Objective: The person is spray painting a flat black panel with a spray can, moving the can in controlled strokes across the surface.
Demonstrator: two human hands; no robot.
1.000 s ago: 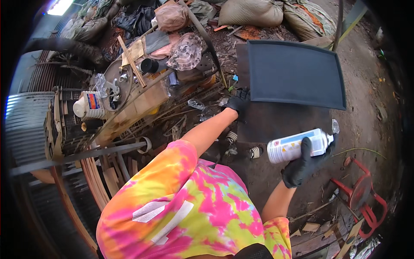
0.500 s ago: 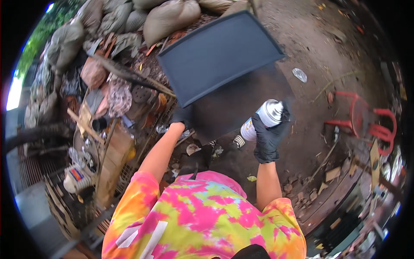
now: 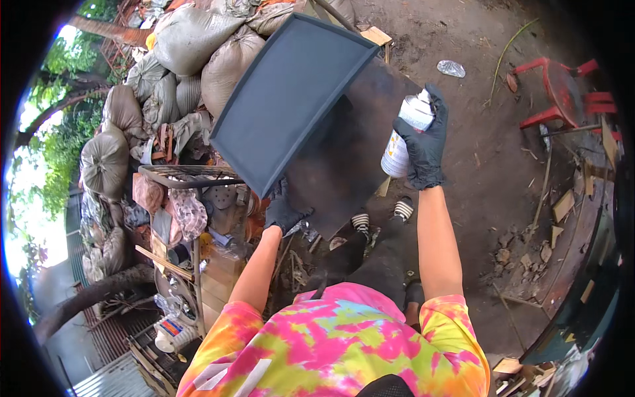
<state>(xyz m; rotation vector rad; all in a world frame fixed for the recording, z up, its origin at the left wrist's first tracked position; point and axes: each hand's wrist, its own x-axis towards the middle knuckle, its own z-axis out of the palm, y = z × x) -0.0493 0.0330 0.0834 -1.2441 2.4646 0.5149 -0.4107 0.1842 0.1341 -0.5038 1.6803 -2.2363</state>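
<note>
My right hand, in a black glove, is wrapped around a white spray can, held upright with a finger at its top. A dark grey rectangular tray with a raised rim lies tilted ahead of me. Under it, a dark brown, stained board shows along the tray's right side. My left hand, also black-gloved, grips the board's near left edge, just below the tray's lowest corner. Some of its fingers are hard to make out against the dark surfaces.
Stuffed sacks are piled at the far left. Left of me stand a metal-framed rack with clutter and a white tub. A red plastic chair is at the right. A crumpled clear plastic piece lies on the dirt ground.
My view has swung round to the right, so the tray and board appear turned and further left. The spray can has shifted up, and it stands more upright in my right hand.
</note>
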